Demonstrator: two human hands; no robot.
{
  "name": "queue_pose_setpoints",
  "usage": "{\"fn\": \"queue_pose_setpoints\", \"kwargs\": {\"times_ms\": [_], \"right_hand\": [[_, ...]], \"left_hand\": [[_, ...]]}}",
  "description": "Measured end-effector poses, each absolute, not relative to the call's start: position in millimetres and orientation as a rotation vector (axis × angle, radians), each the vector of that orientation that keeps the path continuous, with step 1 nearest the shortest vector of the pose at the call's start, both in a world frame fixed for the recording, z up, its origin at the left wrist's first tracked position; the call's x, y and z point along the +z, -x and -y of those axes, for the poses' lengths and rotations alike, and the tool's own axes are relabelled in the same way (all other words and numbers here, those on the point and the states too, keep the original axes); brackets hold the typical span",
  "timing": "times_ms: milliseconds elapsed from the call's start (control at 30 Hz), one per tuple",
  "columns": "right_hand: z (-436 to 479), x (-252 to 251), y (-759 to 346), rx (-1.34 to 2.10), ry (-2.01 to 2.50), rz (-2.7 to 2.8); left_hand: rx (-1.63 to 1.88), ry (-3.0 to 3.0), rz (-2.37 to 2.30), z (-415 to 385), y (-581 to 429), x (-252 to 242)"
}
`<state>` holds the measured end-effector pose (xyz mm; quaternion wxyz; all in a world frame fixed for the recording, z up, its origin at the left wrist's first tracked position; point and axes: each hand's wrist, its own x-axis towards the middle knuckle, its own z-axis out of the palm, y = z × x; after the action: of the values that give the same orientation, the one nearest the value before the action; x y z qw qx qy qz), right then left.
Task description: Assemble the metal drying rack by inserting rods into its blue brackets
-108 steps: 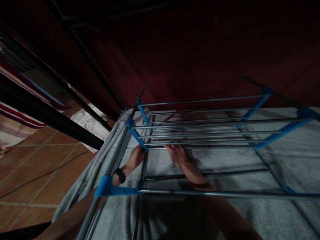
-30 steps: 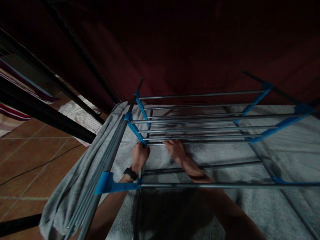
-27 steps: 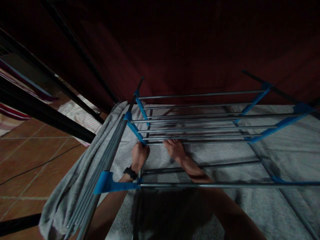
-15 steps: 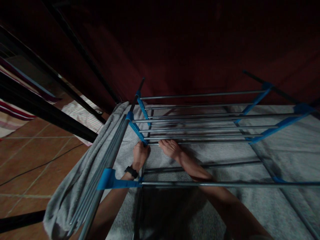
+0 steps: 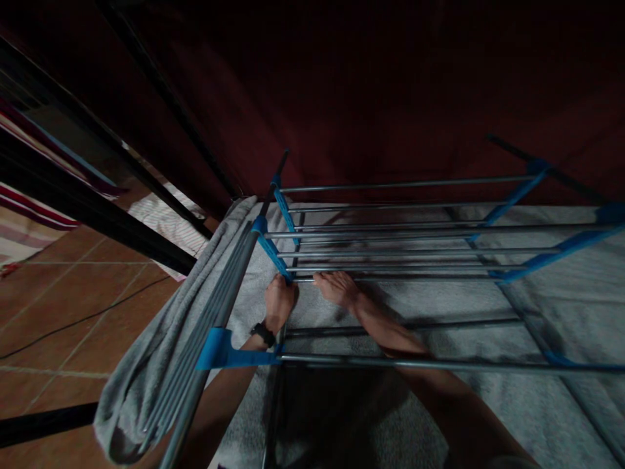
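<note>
Blue-jointed metal rack (image 5: 415,252) on blanket (image 5: 463,296)

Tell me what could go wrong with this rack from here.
The left hand is at the lower end of a blue connector, so it might get pinched if that joint shifts.

The metal rack rests on soft, rumpled gray cloth, so it could wobble if pushed or leaned on.

Rack (image 5: 415,362): on blanket (image 5: 439,301), as we see it
Rod bundle (image 5: 195,339): at rack's left end
Hanging cloth (image 5: 390,117): behind rack
Floor (image 5: 83,280): left of blanket
Cable (image 5: 88,318): on floor, our left
</note>
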<state>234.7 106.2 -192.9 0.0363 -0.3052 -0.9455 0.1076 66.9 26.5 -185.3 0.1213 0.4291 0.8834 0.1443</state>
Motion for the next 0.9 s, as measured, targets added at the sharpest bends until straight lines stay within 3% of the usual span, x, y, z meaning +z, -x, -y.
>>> {"fn": "queue_pose_setpoints", "kwargs": {"times_ms": [467, 900], "right_hand": [[-100.9, -192.1, -230.6, 0.415, 1.015, 2.864], [-120.9, -190.0, -229.1, 0.348, 0.868, 2.925]], "left_hand": [[0.397, -1.278, -2.634, -25.2, -71.3, -184.4], [0.164, -1.318, -2.654, -32.5, -61.4, -182.7]]}}
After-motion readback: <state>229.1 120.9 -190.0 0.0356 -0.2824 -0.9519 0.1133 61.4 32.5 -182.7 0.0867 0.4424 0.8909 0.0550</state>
